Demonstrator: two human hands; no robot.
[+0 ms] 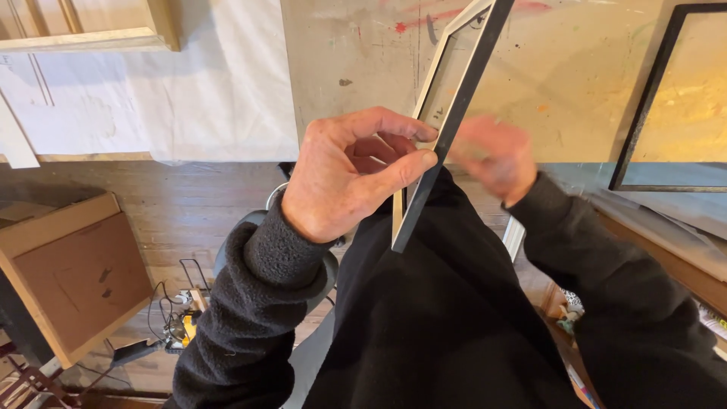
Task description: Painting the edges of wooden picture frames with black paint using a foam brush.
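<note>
1. Dark, worn wooden floorboards (189, 204) fill the lower background of the head view, and above them hangs a pale, paint-spattered board (363, 68) beside a white draped sheet (219, 91).
2. At centre, the person's left hand (344, 178) pinches a slim frame with a dark flat metal-looking outer edge and a pale wooden inner lip (447, 113). Thumb and forefinger are closed on the frame's edge; the other fingers curl into the palm.
3. That frame is held up in front of the person's chest, tilted, with its lower corner just above the black fleece garment and its upper part running out of the top of the view.
4. On the far side of the frame is the right hand (492, 159), blurred. It lies against or just beside the frame, and I cannot tell whether it grips it.
5. Both arms wear thick, nubbly black fleece sleeves (257, 303) with rolled cuffs.
6. At left stands a brown cardboard box (76, 280), flat-faced and square-cornered.
7. Near it, black cables and a small yellow-and-black tool (182, 326) lie on the floor.
8. At right, a second picture with a thin black rectangular frame and a yellowish surface (681, 98) leans against the wall.
</note>
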